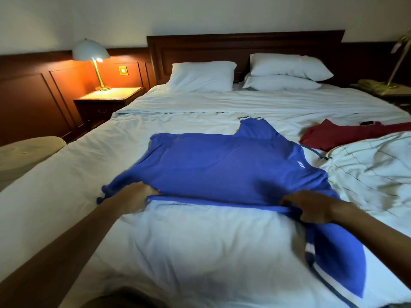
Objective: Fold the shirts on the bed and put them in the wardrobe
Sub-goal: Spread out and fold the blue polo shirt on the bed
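Head view: blue shirt (222, 170) on bed (200, 241), small white emblem (300, 164) unreadable.

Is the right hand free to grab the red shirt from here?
Probably not yet: the right hand grips the blue shirt by its near edge. The red shirt lies in plain view farther up the bed on that side, so after letting go the way looks open.

Lit lamp (91, 52) on wooden nightstand (109, 100) at left; 1 white pillow (202, 76) beside 2 stacked pillows (287, 73), against dark headboard (244, 44).
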A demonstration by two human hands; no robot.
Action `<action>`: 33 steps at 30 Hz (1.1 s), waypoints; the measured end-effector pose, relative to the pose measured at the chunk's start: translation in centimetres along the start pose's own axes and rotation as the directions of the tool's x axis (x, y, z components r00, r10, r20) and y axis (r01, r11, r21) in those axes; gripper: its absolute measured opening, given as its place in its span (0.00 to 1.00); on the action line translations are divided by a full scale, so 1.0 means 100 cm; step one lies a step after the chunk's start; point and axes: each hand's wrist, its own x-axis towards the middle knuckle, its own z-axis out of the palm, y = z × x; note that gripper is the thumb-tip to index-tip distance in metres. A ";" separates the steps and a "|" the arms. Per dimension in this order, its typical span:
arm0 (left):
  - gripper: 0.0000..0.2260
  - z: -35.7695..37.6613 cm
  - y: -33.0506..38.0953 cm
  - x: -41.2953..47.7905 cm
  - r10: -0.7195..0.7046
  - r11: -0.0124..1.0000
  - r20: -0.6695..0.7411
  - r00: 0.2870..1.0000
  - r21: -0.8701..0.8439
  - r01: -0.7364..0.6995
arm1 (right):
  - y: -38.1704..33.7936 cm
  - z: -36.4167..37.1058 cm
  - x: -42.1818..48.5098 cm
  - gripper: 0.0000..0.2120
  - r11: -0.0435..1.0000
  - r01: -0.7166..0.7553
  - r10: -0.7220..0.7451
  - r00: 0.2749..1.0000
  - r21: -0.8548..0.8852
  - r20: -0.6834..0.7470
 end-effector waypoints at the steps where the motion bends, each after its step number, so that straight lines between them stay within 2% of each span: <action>1: 0.20 -0.002 -0.007 0.003 -0.048 0.999 -0.040 0.998 0.023 0.049 | 0.008 -0.005 0.001 0.14 0.997 -0.050 0.046 0.997 -0.062 -0.061; 2: 0.18 -0.005 -0.014 0.006 -0.081 0.996 -0.081 0.993 0.026 0.083 | 0.017 -0.011 0.004 0.11 0.991 -0.107 0.093 0.983 -0.079 -0.156; 4: 0.16 -0.011 -0.025 0.013 -0.108 0.994 -0.151 0.983 0.017 0.112 | 0.037 -0.023 0.013 0.09 0.988 -0.157 0.149 0.928 0.005 -0.342; 7: 0.16 -0.024 -0.034 0.028 -0.168 0.985 -0.202 0.965 0.013 0.175 | 0.050 -0.042 0.029 0.12 0.968 -0.228 0.253 0.856 0.109 -0.452; 9: 0.18 -0.030 -0.037 0.040 -0.205 0.976 -0.226 0.952 0.022 0.216 | 0.054 -0.049 0.043 0.06 0.958 -0.256 0.285 0.813 0.129 -0.508; 10: 0.19 -0.031 -0.040 0.045 -0.221 0.972 -0.224 0.949 0.028 0.233 | 0.054 -0.050 0.049 0.03 0.956 -0.267 0.291 0.803 0.124 -0.519; 15: 0.18 -0.030 -0.052 0.071 -0.302 0.950 -0.200 0.932 0.017 0.312 | 0.074 -0.051 0.076 0.09 0.935 -0.353 0.323 0.828 0.023 -0.458; 18: 0.15 -0.030 -0.067 0.084 -0.296 0.954 -0.156 0.942 -0.009 0.299 | 0.088 -0.058 0.091 0.08 0.922 -0.365 0.381 0.810 0.125 -0.445; 22: 0.11 -0.034 -0.078 0.094 -0.281 0.959 -0.027 0.959 0.045 0.281 | 0.092 -0.070 0.118 0.06 0.918 -0.287 0.384 0.814 0.272 -0.437; 25: 0.15 -0.038 -0.082 0.103 -0.362 0.929 -0.007 0.932 0.079 0.362 | 0.082 -0.066 0.147 0.06 0.897 -0.199 0.400 0.748 0.396 -0.530; 28: 0.17 -0.040 -0.080 0.115 -0.361 0.922 -0.092 0.928 0.118 0.370 | 0.064 -0.047 0.163 0.15 0.941 -0.176 0.320 0.733 0.287 -0.600; 31: 0.12 -0.038 -0.068 0.130 -0.181 0.983 -0.062 0.982 0.008 0.182 | 0.051 -0.032 0.161 0.19 0.984 -0.117 0.173 0.789 0.133 -0.590; 33: 0.12 -0.034 -0.056 0.135 -0.073 0.993 0.016 0.997 -0.087 0.074 | 0.051 -0.019 0.155 0.23 0.998 -0.041 0.055 0.855 0.038 -0.516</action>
